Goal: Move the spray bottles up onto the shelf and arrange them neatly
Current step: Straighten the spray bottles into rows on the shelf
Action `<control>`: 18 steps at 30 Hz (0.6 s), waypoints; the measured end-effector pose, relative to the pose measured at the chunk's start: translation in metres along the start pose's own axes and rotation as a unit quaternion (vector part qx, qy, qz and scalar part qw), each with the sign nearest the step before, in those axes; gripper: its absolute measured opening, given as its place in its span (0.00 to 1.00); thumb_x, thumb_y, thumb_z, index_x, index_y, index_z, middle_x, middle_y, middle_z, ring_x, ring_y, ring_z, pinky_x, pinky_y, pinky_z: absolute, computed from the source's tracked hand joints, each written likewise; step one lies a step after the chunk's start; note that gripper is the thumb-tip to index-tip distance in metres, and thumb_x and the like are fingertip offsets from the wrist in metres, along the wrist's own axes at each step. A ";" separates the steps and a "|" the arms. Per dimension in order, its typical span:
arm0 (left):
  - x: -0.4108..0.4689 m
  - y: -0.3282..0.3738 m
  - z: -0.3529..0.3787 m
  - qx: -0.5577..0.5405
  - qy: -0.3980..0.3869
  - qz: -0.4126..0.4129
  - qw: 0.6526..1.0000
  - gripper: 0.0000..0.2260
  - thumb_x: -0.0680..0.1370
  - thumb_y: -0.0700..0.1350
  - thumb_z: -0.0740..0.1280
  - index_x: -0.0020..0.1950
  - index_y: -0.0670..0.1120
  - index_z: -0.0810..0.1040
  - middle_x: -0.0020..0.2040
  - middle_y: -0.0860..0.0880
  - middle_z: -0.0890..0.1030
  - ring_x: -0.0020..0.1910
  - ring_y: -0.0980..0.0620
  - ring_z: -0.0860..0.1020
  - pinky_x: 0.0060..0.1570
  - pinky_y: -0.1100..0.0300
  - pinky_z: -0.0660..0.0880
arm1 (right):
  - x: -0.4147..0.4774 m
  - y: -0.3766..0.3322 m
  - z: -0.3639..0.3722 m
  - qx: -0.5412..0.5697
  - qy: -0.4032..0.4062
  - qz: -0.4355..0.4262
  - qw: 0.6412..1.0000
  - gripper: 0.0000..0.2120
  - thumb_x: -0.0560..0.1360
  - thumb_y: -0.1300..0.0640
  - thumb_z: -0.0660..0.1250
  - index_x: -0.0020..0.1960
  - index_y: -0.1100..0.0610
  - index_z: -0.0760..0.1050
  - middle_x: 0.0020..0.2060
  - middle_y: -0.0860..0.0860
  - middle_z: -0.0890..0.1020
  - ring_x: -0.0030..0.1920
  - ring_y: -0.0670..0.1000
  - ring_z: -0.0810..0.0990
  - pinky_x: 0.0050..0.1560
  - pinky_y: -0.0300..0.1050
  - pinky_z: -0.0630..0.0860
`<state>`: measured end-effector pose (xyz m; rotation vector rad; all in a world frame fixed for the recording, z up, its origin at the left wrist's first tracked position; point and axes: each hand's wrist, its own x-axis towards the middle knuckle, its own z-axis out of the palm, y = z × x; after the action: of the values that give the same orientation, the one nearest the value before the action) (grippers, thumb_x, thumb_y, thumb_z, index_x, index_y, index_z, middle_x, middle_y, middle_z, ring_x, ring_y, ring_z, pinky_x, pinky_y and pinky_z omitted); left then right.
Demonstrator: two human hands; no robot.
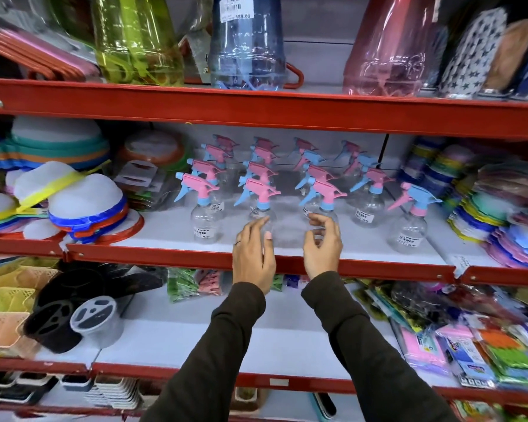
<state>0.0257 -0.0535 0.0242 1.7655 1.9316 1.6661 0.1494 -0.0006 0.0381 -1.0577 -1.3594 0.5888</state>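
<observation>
The spray bottles (287, 184) stand in rows on the middle red shelf (195, 257). Both hands reach in at its front edge: left hand (252, 254) and right hand (322, 246), fingers spread, gripping nothing. Mesh covers (73, 202) crowd at 9 o'clock, stacked plates (500, 214) at 3 o'clock.

Single head-worn wide-angle view, close to the red-edged shelf (287, 263), facing forward and slightly down. Upper tier along the top edge, lower tiers near the bottom, sleeves entering from below.
</observation>
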 end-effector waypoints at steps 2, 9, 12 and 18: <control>-0.002 0.012 0.014 -0.015 -0.043 0.010 0.999 0.20 0.83 0.51 0.51 0.71 0.48 0.71 0.68 0.48 0.75 0.67 0.51 0.71 0.68 0.57 0.67 | 0.007 0.006 -0.013 -0.009 0.017 0.016 1.000 0.16 0.74 0.70 0.63 0.58 0.57 0.75 0.57 0.54 0.74 0.51 0.53 0.77 0.50 0.34 0.74; 0.020 0.045 0.065 0.046 -0.189 -0.085 0.977 0.25 0.84 0.55 0.48 0.79 0.45 0.60 0.77 0.42 0.67 0.73 0.42 0.68 0.71 0.51 0.65 | 0.044 0.025 -0.043 -0.095 -0.092 0.117 0.984 0.24 0.78 0.63 0.63 0.74 0.58 0.66 0.71 0.59 0.67 0.71 0.58 0.68 0.74 0.49 0.65; 0.030 0.050 0.079 0.054 -0.219 -0.102 0.969 0.25 0.84 0.55 0.48 0.78 0.43 0.62 0.75 0.39 0.68 0.72 0.39 0.70 0.71 0.51 0.65 | 0.052 0.028 -0.048 -0.116 -0.141 0.127 0.975 0.25 0.79 0.61 0.62 0.76 0.57 0.64 0.74 0.59 0.68 0.73 0.59 0.69 0.74 0.49 0.65; 0.028 0.046 0.085 0.000 -0.187 -0.124 0.975 0.22 0.84 0.55 0.49 0.68 0.44 0.73 0.66 0.39 0.78 0.63 0.40 0.76 0.63 0.55 0.68 | 0.055 0.035 -0.055 -0.096 -0.171 0.119 0.973 0.26 0.78 0.65 0.61 0.76 0.56 0.65 0.71 0.59 0.73 0.69 0.59 0.75 0.72 0.54 0.70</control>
<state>0.1017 0.0118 0.0371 1.6126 1.8809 1.1582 0.2197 0.0477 0.0415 -1.3307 -1.6254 0.8603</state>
